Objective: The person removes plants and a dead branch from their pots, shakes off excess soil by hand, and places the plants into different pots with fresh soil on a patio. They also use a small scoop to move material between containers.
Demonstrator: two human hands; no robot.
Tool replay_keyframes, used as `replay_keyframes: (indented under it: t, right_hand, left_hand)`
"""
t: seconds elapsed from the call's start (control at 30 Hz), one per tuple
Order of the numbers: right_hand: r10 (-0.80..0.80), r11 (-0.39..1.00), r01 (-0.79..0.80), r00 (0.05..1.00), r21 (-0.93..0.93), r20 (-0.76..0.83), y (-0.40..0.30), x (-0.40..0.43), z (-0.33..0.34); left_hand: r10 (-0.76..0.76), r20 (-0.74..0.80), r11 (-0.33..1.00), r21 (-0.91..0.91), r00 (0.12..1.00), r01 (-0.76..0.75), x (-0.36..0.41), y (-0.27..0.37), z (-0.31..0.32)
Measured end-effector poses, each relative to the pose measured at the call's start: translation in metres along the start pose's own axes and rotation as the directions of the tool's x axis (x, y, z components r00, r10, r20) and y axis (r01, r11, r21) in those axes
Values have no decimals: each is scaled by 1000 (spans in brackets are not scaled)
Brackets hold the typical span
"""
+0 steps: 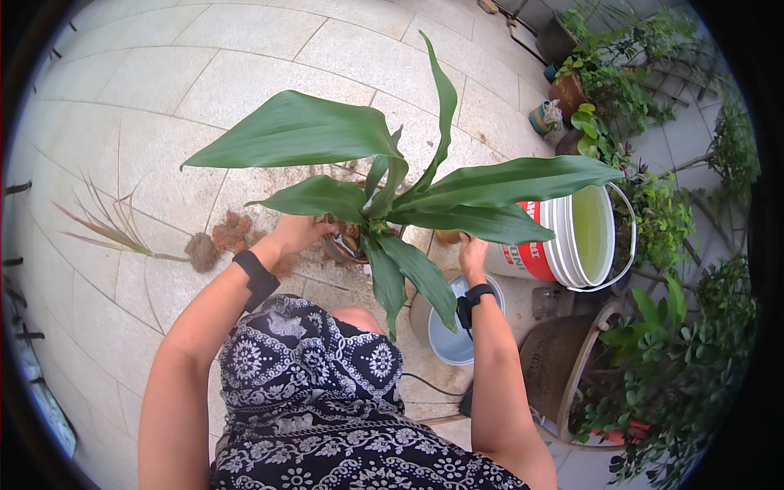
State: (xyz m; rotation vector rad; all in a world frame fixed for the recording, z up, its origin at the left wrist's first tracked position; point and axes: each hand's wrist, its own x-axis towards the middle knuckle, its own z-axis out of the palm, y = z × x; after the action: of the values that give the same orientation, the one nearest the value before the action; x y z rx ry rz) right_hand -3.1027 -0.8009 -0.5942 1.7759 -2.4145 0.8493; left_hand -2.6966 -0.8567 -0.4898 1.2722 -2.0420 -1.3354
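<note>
A plant with long, broad green leaves [306, 131] stands in a round brown pot [343, 256] before me. Its leaves spread over both hands and hide much of the pot. My left hand [304, 234] reaches to the pot's left side, with the fingertips at brown pieces inside the rim; whether they grip anything is unclear. To the right of the stem, the fingers of my right hand [473, 252] are curled at the edge of a yellow-brown container [447, 236], mostly covered by a leaf.
A white bucket [554, 239] of greenish liquid stands right, near a smaller pail [450, 349]. An uprooted plant [122, 236] with a root ball [201, 252] lies left beside reddish soil clumps [234, 231]. Potted plants [661, 349] line the right side. A black cable [429, 386] crosses the tiles.
</note>
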Motion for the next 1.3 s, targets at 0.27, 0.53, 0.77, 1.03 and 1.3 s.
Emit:
replay_keyframes:
  t: [0.27,0.53,0.77,1.03,1.3]
  right_hand:
    - [140,976,-201,879,87,457,-15,-20,-19]
    - [631,276,-714,640,643,439,47,-130,-76]
    - [463,885,-435,858,-167,220,88,-171,-28]
    - [562,488,-814,569,314,601,117,-160,-18]
    - [628,376,-876,482,304,611,66,-145,-48]
  left_hand:
    - [129,-13,988,93,992,-127,0,6,-7]
    - [-175,-245,969,-217,954,122,-39,1,-45]
    - [-289,-102,945,130,952,300,-59,-9,-62]
    - [-195,-236,977,-130,952,168,-58,-35,-50]
    - [-185,-269,973,86,945,215,-61,-38,-55]
